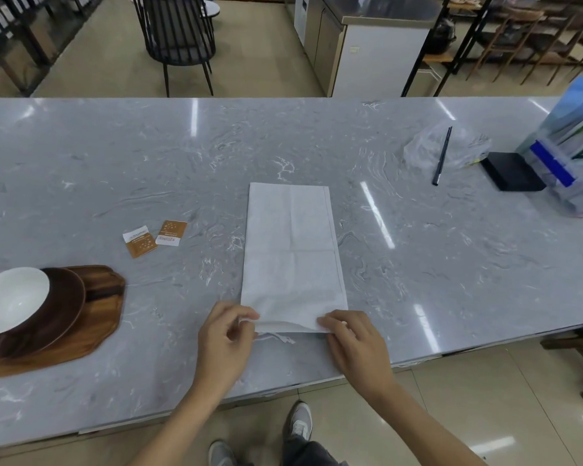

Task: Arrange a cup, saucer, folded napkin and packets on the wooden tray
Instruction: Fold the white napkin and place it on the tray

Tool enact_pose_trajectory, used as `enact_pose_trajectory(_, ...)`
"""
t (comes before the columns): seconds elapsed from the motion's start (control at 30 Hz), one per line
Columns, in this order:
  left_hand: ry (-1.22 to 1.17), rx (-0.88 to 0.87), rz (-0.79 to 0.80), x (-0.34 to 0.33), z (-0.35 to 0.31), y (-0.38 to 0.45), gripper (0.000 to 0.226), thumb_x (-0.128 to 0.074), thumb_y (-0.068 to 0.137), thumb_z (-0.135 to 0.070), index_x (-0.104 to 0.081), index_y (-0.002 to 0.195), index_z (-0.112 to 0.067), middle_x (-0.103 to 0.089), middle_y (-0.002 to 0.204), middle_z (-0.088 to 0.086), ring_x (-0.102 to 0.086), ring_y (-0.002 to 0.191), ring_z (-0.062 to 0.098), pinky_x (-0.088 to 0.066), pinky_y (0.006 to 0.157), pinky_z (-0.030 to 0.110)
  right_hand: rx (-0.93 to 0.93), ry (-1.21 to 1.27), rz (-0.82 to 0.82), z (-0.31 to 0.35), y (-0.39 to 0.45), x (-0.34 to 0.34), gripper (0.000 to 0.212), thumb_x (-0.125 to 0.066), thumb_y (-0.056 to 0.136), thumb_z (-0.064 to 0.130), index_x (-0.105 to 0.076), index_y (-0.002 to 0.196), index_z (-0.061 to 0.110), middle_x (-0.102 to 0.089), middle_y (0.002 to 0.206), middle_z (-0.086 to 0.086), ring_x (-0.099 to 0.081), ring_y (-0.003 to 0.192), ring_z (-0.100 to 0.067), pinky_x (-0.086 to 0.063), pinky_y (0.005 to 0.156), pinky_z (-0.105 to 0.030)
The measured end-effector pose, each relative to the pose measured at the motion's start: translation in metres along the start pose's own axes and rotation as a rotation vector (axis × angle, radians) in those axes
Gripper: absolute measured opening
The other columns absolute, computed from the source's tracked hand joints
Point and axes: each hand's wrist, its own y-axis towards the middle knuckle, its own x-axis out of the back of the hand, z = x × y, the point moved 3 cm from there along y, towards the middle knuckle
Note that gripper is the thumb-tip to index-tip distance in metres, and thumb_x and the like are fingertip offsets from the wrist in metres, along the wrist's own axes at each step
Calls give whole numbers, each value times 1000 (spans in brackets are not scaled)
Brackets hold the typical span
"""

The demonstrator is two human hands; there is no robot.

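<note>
Pinching near corners of white napkin [292,257] with left hand [224,334] and right hand [352,341], mid-counter, well apart from wooden tray [105,317]. Probably light, limp; best gripped at corners.

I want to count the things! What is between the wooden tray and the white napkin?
In the head view, two small orange-and-white packets lie on the grey table, between the wooden tray and the napkin, toward the far side. Nearer the person, that stretch is bare.

Between the fingers, matt white cloth napkin [292,257]; under it, glossy grey marble-look table [418,247]; far left, smooth varnished wooden tray [105,317], glossy white-glazed cup [12,301].
</note>
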Motion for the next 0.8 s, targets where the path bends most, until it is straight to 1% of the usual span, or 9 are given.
enact_pose_trajectory(0.13,141,-177,162,13,4,-3,32,-71,82,9,-77,90,-22,-66,101,-17,-70,91,6,-55,76,12,11,-3,25,-19,-5,16,24,-55,96,16,-77,107,14,-73,102,0,-66,92,-23,-56,71,-29)
enact_pose_trajectory(0.23,259,-284,297,22,3,-3,31,-80,79,-4,-75,103,-23,-69,109,-23,-69,101,0,-55,91,16,-19,73,55,-24,-3,27,18,-64,95,14,-78,106,14,-75,102,1,-67,92,-21,-58,72,-32)
enact_pose_trajectory(0.33,335,-344,302,30,-8,3,37,-81,75,10,-79,97,-20,-75,102,-13,-72,92,2,-57,88,22,-63,202,85,-21,13,46,14,-78,87,12,-80,100,15,-77,104,4,-70,96,-20,-59,81,-35)
enact_pose_trajectory(0.4,272,-307,281,40,-22,9,37,-83,73,10,-81,90,-23,-77,93,-18,-70,82,-2,-57,77,16,-111,318,107,-18,27,66,15,-78,84,21,-81,98,17,-77,101,9,-71,96,-14,-59,81,-29)
enact_pose_trajectory(0.47,179,-263,259,53,-38,17,27,-85,77,-7,-82,89,-31,-74,91,-14,-68,77,3,-53,70,10,-194,458,130,-15,41,88,16,-77,84,30,-82,97,23,-77,95,16,-72,89,-3,-58,72,-22)
enact_pose_trajectory(0.53,54,-235,271,66,-61,26,11,-82,81,-29,-81,92,-34,-72,94,-7,-70,84,9,-54,77,13,-217,544,123,-12,55,110,14,-76,86,40,-82,93,30,-78,91,19,-73,85,-3,-55,68,-16)
enact_pose_trajectory(0.6,-23,-229,289,74,-80,33,15,-78,81,-39,-79,94,-31,-75,96,-5,-73,89,10,-55,83,13,-221,611,81,-7,69,125,16,-75,85,49,-81,90,35,-78,87,18,-73,79,-5,-51,65,-11)
enact_pose_trajectory(0.7,-108,-167,274,70,-90,50,15,-79,80,-40,-77,90,-30,-76,83,-7,-71,75,7,-56,72,16,-276,689,30,-10,87,127,9,-76,84,45,-79,86,37,-77,86,14,-71,74,-7,-52,58,-17)
enact_pose_trajectory(0.8,-168,-50,237,55,-79,75,8,-81,78,-34,-77,84,-30,-76,80,-4,-71,74,9,-56,72,32,-400,759,103,-23,103,108,8,-76,85,40,-79,88,33,-77,94,7,-70,79,-12,-55,55,-24)
